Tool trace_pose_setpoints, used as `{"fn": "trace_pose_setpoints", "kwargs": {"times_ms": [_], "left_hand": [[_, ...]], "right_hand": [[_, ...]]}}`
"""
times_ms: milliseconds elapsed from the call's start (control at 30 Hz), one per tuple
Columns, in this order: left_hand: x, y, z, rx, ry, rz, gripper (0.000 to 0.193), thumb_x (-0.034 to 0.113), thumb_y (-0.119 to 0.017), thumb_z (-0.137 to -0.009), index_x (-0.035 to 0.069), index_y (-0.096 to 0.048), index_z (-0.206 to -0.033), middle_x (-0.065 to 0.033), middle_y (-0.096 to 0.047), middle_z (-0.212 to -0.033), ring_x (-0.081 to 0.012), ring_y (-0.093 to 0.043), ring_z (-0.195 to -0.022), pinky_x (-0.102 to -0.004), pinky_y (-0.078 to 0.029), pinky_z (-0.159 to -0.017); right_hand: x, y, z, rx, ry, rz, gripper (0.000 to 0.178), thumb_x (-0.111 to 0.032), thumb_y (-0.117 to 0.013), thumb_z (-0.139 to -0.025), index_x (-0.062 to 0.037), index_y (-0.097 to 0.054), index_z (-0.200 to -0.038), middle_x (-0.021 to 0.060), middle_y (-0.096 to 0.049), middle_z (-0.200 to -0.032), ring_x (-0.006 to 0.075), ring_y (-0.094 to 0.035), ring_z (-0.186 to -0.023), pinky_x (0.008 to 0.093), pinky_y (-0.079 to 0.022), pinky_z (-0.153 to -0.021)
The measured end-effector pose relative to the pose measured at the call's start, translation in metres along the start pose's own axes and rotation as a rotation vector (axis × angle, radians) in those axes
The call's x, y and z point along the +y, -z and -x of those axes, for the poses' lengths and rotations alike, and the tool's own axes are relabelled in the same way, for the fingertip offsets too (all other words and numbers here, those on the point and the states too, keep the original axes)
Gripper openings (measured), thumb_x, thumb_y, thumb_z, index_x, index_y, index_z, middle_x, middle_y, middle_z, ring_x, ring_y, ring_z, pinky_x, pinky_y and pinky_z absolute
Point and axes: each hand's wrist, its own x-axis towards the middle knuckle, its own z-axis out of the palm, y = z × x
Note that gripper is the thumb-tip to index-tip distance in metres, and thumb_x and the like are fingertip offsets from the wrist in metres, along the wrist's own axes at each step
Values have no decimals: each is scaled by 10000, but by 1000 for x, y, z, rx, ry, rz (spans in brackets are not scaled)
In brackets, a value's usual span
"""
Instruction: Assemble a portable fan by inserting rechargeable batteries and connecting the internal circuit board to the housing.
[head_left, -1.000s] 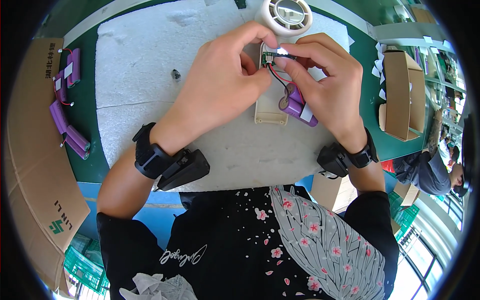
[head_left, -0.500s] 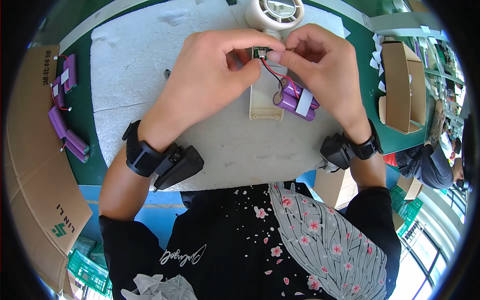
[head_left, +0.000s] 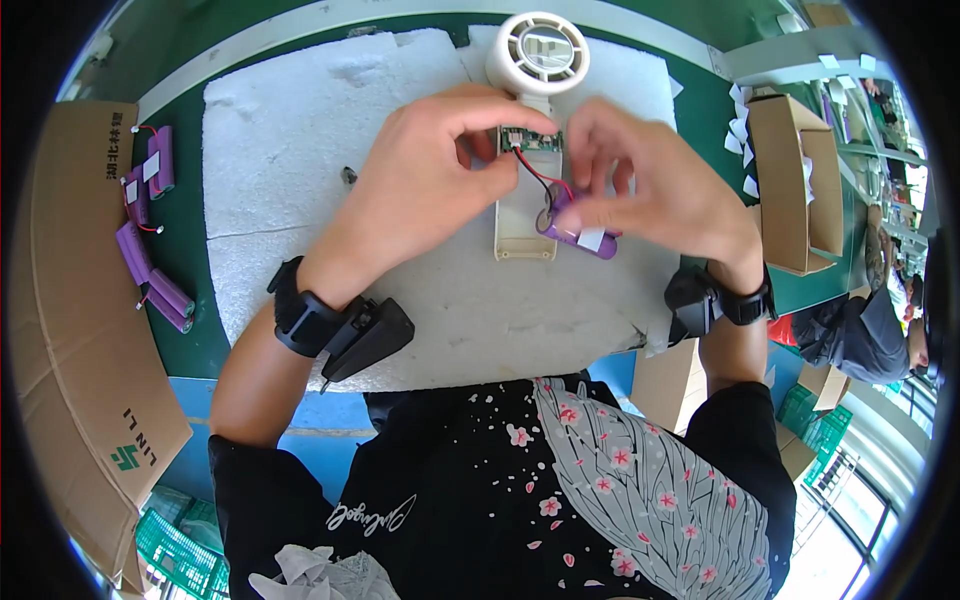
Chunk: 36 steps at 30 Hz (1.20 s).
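Note:
A cream handheld fan [head_left: 540, 60] lies face up on the white foam sheet, its handle housing [head_left: 525, 245] opened toward me. Across the handle's upper part sits a green circuit board [head_left: 545, 139], with a white plug and red and black wires running from it. My left hand [head_left: 430, 170] grips the handle by the board, index finger across the top and thumb at the left side. The wires lead to a purple battery pack [head_left: 575, 238] beside the handle. Over this pack is my right hand [head_left: 660, 185], slightly blurred, thumb against it and fingers apart from the thumb.
Several purple battery packs [head_left: 130, 250] with wires lie on the green table at left, beside a large cardboard box [head_left: 70, 330]. An open cardboard box [head_left: 790, 190] stands at right, near white paper pieces [head_left: 738, 130]. Another person [head_left: 850, 335] sits farther right.
My right hand has left the plug at the board and moved down and right to the battery pack. The left hand stays at the board, and the fan sits slightly lower in view.

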Motion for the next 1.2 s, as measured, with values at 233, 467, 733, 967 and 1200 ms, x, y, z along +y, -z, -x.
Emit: {"fn": "trace_pose_setpoints", "kwargs": {"times_ms": [233,467,733,967,1200], "left_hand": [[-4,0,3,60,-88,-11,304,-14,-613,-762,78,-709,-1036,-53,-629,-953,-129,-567,-702,-257,-471,-641],[-3,1,2,95,-148,-24,285,-12,-618,-743,68,-706,-1002,-67,-626,-899,-153,-574,-669,-274,-479,-624],[-2,0,0,104,-152,-57,281,-15,-618,-747,60,-704,-1004,-63,-625,-920,-150,-566,-658,-270,-474,-617],[-3,7,-2,154,-106,15,295,-36,-611,-766,66,-709,-1025,-61,-641,-949,-142,-571,-663,-262,-481,-630],[-4,4,1,208,-43,35,289,-46,-608,-764,62,-718,-1008,-71,-662,-971,-141,-586,-671,-259,-489,-641]], "right_hand": [[-12,-7,6,-98,3,198,521,-163,-860,-629,-49,-507,-994,56,-588,-844,206,-559,-735,318,-474,-689],[-7,-9,7,-48,60,147,507,-107,-828,-621,-48,-517,-1016,72,-599,-875,222,-567,-747,327,-482,-691],[-8,-2,7,-70,47,170,474,-72,-813,-609,-49,-537,-993,68,-606,-884,218,-570,-749,320,-484,-687],[-4,-2,9,199,181,396,343,3,-777,-664,-33,-592,-951,79,-646,-937,236,-600,-764,327,-510,-674],[-13,-5,15,265,251,436,207,11,-764,-688,1,-666,-871,112,-675,-1020,276,-645,-814,345,-540,-712]]}}
